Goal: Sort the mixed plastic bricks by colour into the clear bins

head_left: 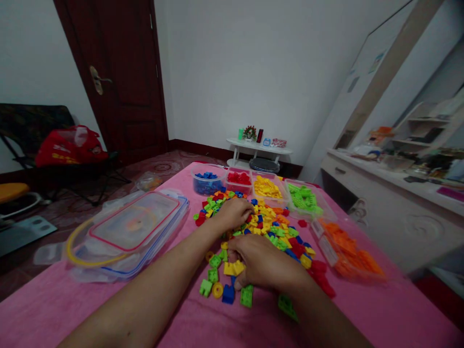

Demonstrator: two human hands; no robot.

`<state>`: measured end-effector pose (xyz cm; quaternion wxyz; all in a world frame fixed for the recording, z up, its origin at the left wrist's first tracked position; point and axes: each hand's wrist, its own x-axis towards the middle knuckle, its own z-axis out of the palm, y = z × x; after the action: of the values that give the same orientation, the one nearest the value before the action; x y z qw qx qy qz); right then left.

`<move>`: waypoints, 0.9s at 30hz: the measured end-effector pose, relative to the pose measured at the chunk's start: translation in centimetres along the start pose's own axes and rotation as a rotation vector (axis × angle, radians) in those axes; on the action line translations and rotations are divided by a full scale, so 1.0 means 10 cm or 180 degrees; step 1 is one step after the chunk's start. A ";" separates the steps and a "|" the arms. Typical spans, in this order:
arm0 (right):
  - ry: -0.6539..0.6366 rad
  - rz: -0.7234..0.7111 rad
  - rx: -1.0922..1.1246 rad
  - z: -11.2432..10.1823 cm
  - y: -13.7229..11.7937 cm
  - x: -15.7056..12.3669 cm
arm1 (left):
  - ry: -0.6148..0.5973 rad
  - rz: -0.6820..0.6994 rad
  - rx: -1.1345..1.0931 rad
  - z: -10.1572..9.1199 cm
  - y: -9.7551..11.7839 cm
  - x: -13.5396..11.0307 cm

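Observation:
A mixed heap of plastic building blocks (268, 220) in yellow, green, blue, red and orange covers the middle of the pink cloth. My left hand (234, 212) rests over the heap's far left part, its fingers curled down among the pieces; anything in them is hidden. Closer to me, my right hand (259, 261) bends around a yellow block (234, 268), which shows between thumb and fingers. Near its thumb lie a blue block (228, 294), a green block (247, 296) and a yellow ring-shaped piece (217, 290).
Sorted blocks fill a round blue tub (208, 185), a red box (239, 186), a yellow box (286, 198), a green box (328, 212) and an orange box (380, 280). Stacked clear lids (134, 224) lie left on the pink cloth (203, 324). A dresser (380, 203) stands right.

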<state>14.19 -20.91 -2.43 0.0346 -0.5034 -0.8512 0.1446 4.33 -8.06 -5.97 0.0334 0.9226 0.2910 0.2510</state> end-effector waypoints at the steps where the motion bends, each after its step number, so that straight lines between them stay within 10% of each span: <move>1: 0.0018 -0.0055 0.0081 0.02 0.03 0.01 | 0.0045 -0.0030 -0.0061 0.02 -0.01 -0.01; 8: -0.0068 0.0174 0.1255 -0.05 0.31 0.05 | 0.0281 -0.0316 -0.0622 0.14 -0.11 -0.04; 18: 0.2056 0.1037 0.2422 -0.17 0.81 0.17 | 0.0397 -0.0693 -0.1886 0.04 0.00 -0.05; 27: 0.2224 0.1008 0.2805 -0.23 0.88 0.11 | 0.0564 -0.0738 -0.2741 0.03 0.10 0.02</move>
<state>21.59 -15.49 -2.78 0.4974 -0.5804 -0.5632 0.3138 5.12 -8.71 -5.91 0.4169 0.7610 0.2633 0.4217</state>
